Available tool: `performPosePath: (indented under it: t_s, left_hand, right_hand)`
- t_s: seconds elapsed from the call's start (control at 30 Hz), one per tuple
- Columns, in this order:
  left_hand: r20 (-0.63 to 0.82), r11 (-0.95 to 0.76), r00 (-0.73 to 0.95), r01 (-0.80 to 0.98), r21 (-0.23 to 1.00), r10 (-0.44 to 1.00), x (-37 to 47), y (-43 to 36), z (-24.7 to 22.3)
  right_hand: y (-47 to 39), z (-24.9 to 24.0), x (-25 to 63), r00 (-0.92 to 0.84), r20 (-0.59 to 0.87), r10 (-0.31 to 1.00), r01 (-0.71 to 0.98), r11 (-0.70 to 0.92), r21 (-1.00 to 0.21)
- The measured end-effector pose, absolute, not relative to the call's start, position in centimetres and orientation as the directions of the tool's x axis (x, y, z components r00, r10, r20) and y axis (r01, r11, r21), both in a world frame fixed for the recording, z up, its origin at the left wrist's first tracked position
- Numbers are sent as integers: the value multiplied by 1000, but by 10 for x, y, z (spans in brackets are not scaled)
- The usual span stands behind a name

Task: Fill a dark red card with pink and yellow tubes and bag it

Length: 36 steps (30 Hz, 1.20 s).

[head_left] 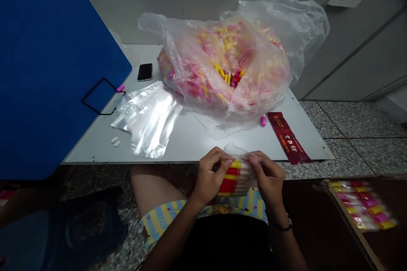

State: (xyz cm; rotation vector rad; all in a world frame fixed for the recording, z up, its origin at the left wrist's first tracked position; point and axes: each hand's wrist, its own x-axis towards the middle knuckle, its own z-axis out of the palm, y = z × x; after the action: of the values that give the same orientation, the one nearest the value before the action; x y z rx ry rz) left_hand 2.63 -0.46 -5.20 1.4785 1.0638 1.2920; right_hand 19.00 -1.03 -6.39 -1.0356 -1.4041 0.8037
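Both hands meet just below the front edge of the white table (203, 139), over my lap. My left hand (208, 178) grips the left side of a small clear pouch (235, 177) filled with red and yellow capped tubes. My right hand (269, 177) pinches the pouch's top right edge. A big clear plastic bag (229, 63) heaped with pink, yellow and red tubes lies on the table behind. A pile of empty clear pouches (149, 116) lies to the left of it.
A blue board (47, 63) stands at the left. A black phone (145, 72), a red label strip (288, 137), a loose pink tube (263, 121) and two white bits (115, 141) lie on the table. A cardboard box (365, 209) at right holds filled pouches.
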Motion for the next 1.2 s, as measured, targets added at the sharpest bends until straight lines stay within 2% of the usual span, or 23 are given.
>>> performPosePath:
  t_s: [0.1,0.2,0.33,0.43,0.63,0.77,0.87,0.93,1.03,1.1,1.2]
  left_hand:
    - [173,-175,57,33,984,983,28,-6,-54]
    - [23,-22,55,-14,1000,998,30,-7,-69]
    - [-148,163,146,-93,982,978,30,-15,-106]
    - [-197,230,258,-103,968,946,23,-27,-127]
    - [-143,195,396,-96,976,907,7,-53,-123]
    - [-210,200,285,62,978,935,13,-62,-104]
    - [-171,138,304,126,982,937,20,-66,-94]
    - [-141,82,363,172,982,921,23,-69,-90]
    - [-154,67,474,195,978,867,25,-71,-90]
    - [-183,124,546,143,982,817,26,-70,-92]
    - [-206,199,598,78,977,775,25,-62,-99]
  right_hand:
    - [-13,-71,200,-115,238,964,145,254,-956]
    - [-16,-85,208,-199,91,976,133,118,-984]
    - [-26,-114,206,-222,48,974,30,56,-998]
    - [-42,-133,200,-208,17,978,-31,11,-999]
    - [-76,-141,193,-181,-60,982,-150,-88,-985]
    - [-86,-136,195,-130,-135,982,-70,-145,-987]
    - [-89,-136,197,-78,-253,964,-161,-263,-951]
    - [-88,-137,201,-181,-301,936,-201,-335,-920]
    - [-85,-131,219,-314,-311,897,-125,-364,-923]
    - [-91,-116,244,-220,-314,924,-55,-333,-941]
    - [-126,-74,302,184,-290,939,138,-316,-939]
